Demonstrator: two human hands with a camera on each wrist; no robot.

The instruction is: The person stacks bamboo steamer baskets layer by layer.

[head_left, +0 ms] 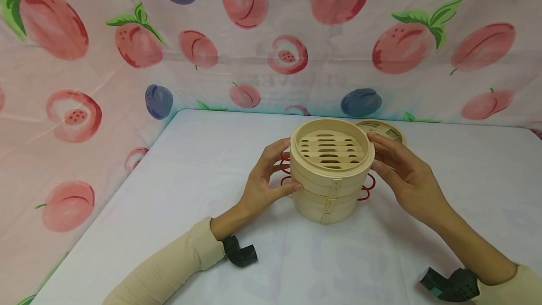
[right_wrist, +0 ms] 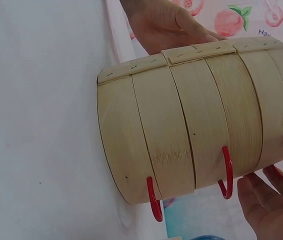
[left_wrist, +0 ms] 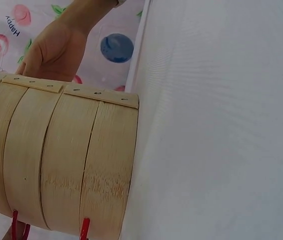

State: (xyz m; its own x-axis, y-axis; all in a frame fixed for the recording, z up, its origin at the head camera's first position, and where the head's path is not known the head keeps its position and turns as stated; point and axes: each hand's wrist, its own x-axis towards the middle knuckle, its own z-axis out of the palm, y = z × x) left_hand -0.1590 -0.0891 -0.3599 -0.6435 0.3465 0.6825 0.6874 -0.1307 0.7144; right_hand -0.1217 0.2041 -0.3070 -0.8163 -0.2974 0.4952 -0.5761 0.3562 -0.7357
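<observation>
A stack of round bamboo steamer baskets point(head_left: 328, 192) sits upright on the white cloth, with the slatted floor of the top tier showing. Red loop handles point(right_wrist: 226, 172) stick out from its sides. My left hand point(head_left: 262, 185) holds the stack's left side, thumb in front and fingers reaching round behind, partly hidden. On the opposite side my right hand point(head_left: 412, 180) grips the upper tier, its thumb and fingertips at the rim and wall. In the right wrist view, fingers point(right_wrist: 259, 195) of the right hand lie close by the red loops.
Behind the stack, to the right, lies a woven bamboo lid point(head_left: 391, 131), partly covered by the right hand and the stack. White cloth point(head_left: 169, 192) covers the table. A fruit-patterned curtain point(head_left: 254, 69) hangs along the back and left edges.
</observation>
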